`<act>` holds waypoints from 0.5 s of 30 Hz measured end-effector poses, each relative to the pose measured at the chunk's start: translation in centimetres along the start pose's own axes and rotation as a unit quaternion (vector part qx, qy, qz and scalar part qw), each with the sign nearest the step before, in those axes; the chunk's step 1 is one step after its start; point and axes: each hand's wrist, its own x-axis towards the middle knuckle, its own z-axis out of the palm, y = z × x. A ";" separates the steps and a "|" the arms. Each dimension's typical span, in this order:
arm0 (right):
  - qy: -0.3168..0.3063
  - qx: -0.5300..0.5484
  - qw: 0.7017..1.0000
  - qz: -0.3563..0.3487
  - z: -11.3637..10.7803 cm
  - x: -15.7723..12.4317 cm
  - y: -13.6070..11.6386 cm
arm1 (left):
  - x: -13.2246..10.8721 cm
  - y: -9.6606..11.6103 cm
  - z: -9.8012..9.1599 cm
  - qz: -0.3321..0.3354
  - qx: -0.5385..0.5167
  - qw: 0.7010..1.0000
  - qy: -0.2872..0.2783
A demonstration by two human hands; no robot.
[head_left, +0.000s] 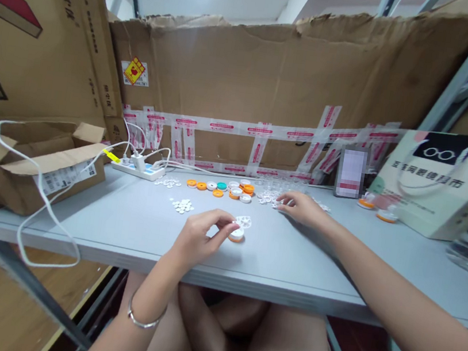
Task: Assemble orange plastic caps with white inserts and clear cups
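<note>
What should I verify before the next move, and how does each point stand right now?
1. Left hand at the white-and-orange round piece: ok.
2. Left hand's grip on that piece: cannot tell; the fingers may only be touching it.
3. Right hand at the small clear pieces: ok.
4. A piece pinched in the right hand: cannot tell; too small to see.
5. Pile of white discs apart from both hands: ok.
6. White cable kept on the tabletop: not ok; a loop hangs over the front edge.
</note>
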 end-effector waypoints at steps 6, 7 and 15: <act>0.014 -0.079 0.997 -0.025 1.4 -0.1 -0.1 | -0.1 0.0 0.0 -0.001 0.000 1.000 -0.017; 0.014 -0.084 0.996 -0.025 1.3 -0.1 -0.1 | -0.1 0.0 0.0 -0.001 -0.002 1.000 -0.019; 0.011 -0.060 0.998 -0.004 0.7 -0.5 -0.1 | -0.2 -0.2 0.1 -0.012 -0.004 0.999 -0.032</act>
